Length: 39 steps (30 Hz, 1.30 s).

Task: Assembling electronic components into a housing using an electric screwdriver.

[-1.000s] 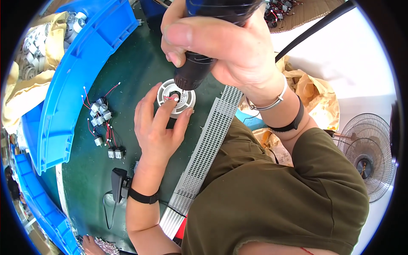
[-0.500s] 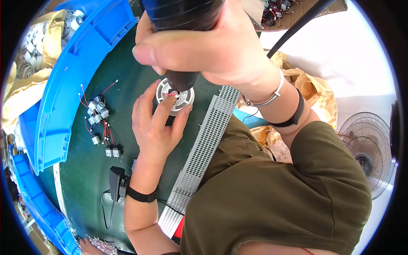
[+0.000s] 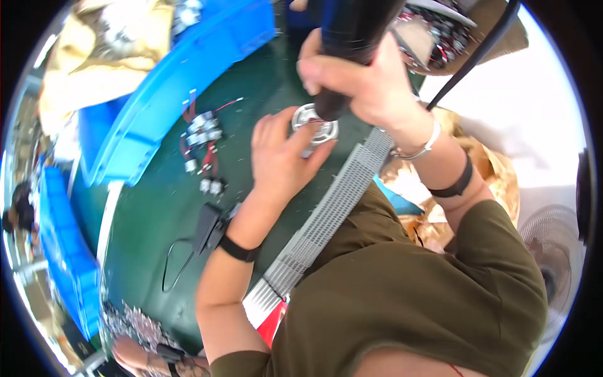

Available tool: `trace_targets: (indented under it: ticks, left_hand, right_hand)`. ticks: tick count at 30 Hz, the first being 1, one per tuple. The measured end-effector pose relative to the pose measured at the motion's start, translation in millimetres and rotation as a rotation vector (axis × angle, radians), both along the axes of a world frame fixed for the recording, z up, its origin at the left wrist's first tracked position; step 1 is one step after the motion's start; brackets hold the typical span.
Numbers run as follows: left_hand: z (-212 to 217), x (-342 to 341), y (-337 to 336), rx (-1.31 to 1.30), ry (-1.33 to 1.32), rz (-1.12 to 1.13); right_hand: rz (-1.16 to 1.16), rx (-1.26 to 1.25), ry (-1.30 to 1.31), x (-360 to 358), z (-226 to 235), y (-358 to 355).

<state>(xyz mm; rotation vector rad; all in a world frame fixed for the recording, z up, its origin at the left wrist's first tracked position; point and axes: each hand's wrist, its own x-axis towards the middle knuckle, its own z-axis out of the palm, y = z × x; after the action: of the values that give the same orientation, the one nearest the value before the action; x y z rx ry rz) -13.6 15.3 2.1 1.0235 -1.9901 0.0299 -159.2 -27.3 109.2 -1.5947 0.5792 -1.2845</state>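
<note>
My right hand [image 3: 384,91] is wrapped round a thick black electric screwdriver [image 3: 357,31], whose top runs out of the picture. Its nose points down at a round white plastic housing [image 3: 326,133] on the green table. Thumb and fingers of my left hand [image 3: 279,154] hold the housing at its rim, and one finger reaches over its middle. Thin red wire shows inside the housing. Blur and the tool's nose hide whether the bit touches a screw. Left of this hand lies a loose cluster of small silver motors [image 3: 204,129] with red leads.
A blue bin [image 3: 135,135] stands at the left, beside white parts in brown paper. A perforated metal strip [image 3: 342,198] lines the table's near edge. A black adapter [image 3: 207,227] with a cord lies near my left wrist. Another person's hand [image 3: 129,352] is at lower left.
The whole view has swung, so the table and its things appear farther right. Both hands still hold the housing and screwdriver. More of the other person's arm shows at lower left.
</note>
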Motion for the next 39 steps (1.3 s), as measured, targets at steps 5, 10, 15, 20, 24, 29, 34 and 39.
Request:
trace_targets:
  ticks: [5, 10, 15, 20, 24, 29, 34, 39]
  left_hand:
    - [48, 45, 27, -0.005, -0.061, 0.154]
    - [37, 198, 79, 0.323, -0.038, 0.653]
    - [36, 230, 99, -0.032, -0.754, 1.151]
    - [33, 117, 65, 0.149, -0.464, 0.566]
    - [-5, 116, 59, 0.169, -0.561, 0.494]
    - [-6, 116, 69, 0.139, -0.686, 0.486]
    - [-2, 121, 62, 0.345, 0.137, 0.563]
    - [34, 84, 54, 0.022, -0.135, 0.37]
  right_hand:
    - [-0.048, -0.033, -0.339, -1, 59, 5]
    - [0.461, -0.079, -0.579, -4, 23, -31]
    - [-0.106, -0.008, -0.173, 6, 21, -35]
    - [-0.18, -0.048, -0.171, 16, 20, -33]
    - [-0.457, -0.275, -0.243, 19, -7, -25]
    - [-0.2, -0.276, 0.198, 22, -35, 38]
    - [0.298, 0.219, 0.24, 61, -65, 60]
    - [0.472, 0.922, -0.246, 92, -71, 69]
